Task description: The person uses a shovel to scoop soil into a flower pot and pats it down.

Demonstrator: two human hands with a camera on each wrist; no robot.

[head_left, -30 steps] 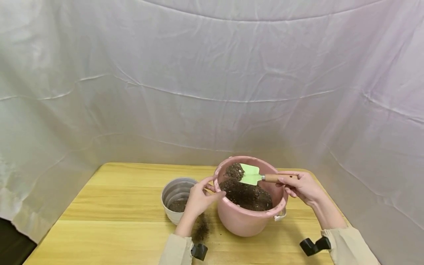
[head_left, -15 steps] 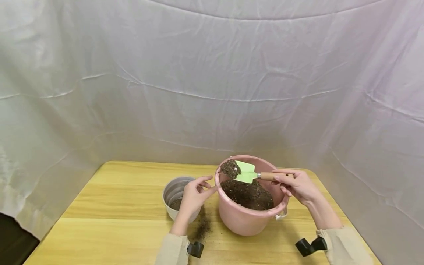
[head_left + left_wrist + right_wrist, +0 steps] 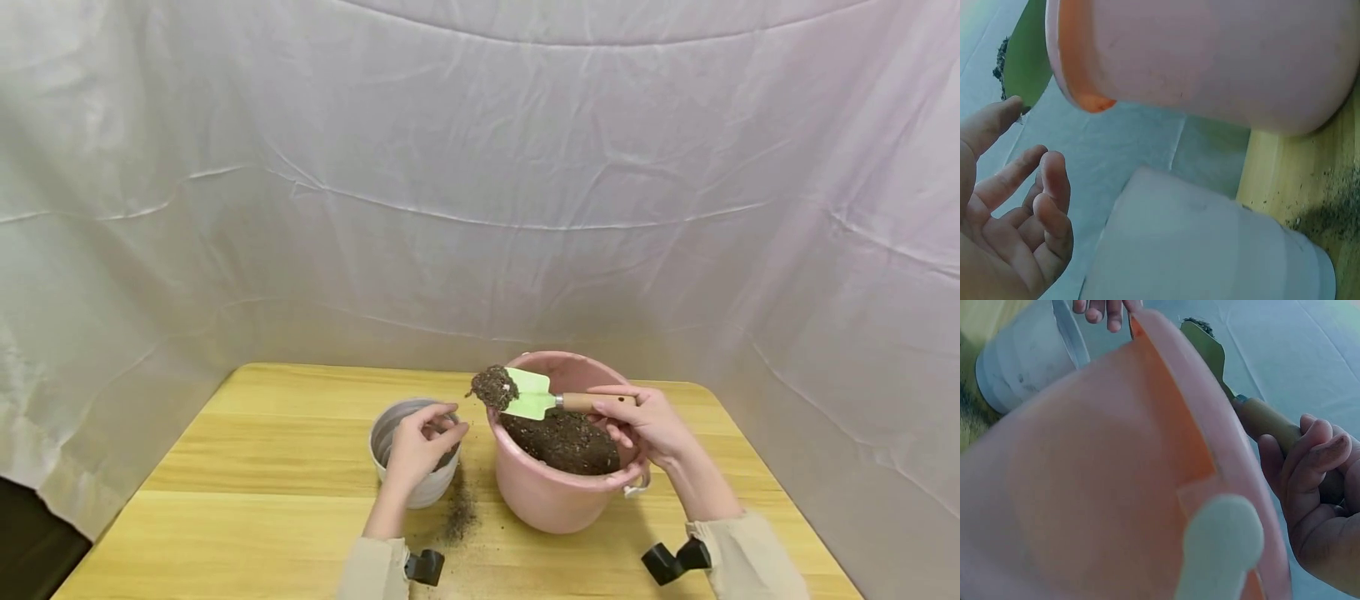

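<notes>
My right hand (image 3: pixel 648 427) grips the wooden handle (image 3: pixel 581 401) of a green trowel (image 3: pixel 528 393). A lump of dark soil (image 3: pixel 491 387) sits on the blade tip, which hangs just past the left rim of the pink bucket (image 3: pixel 532 500). The bucket holds more soil (image 3: pixel 562 443). My left hand (image 3: pixel 416 446) hovers over the near rim of a white ribbed pot (image 3: pixel 427 493), fingers loosely curled and empty (image 3: pixel 1016 212). The wrist views show the pot (image 3: pixel 1210 250), the bucket wall (image 3: pixel 1210 56), the blade (image 3: pixel 1207 350) and my right hand (image 3: pixel 1316 506) round the handle.
Spilled soil (image 3: pixel 457 512) lies on the wooden table (image 3: pixel 262 467) between pot and bucket. A white handle mount (image 3: pixel 1219 550) sticks out of the bucket's right side. A pale cloth backdrop (image 3: pixel 480 208) surrounds the table.
The loaded trowel has moved left, from over the bucket to past its left rim. My left hand has left the bucket rim and gone down-left over the pot.
</notes>
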